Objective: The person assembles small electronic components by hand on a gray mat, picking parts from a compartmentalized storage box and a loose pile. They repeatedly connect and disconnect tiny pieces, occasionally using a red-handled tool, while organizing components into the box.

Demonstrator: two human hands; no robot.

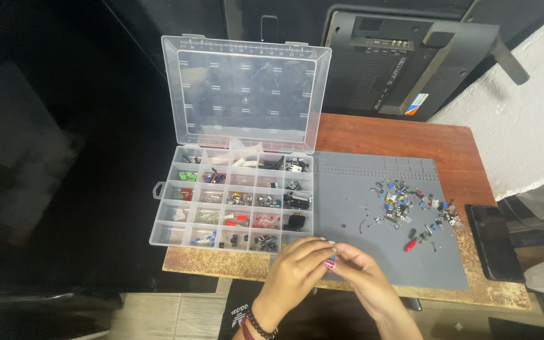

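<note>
On top of a small wooden table (398, 135), a grey mat (385, 264) was spread out, and a clear plastic box (234, 201) was set just beside it on the left. Behind the table, a big dark screen (404, 63) was leaned with its back showing, and a white wall (524, 107) was seen at the right. The box lid (247, 94) was stood up and open. The box was split into many little squares, and tiny parts in green, red, black and white were kept inside them. A black phone (493, 240) was laid flat at the right edge of the table.

A loose pile of small parts (410, 204) was scattered over the far right half of the mat, and a little red piece (412, 244) was lying at the near edge of the pile. One tiny dark bit (343, 225) was left alone between the box and the pile.

At the near edge of the mat, the left hand (297, 271) and the right hand (363, 277) were brought together, touching at the fingertips. A tiny blue part (332, 258) was pinched between the fingers of both hands; what kind of part it was could not be told. A bead bracelet (259, 326) was worn on the left wrist.
</note>
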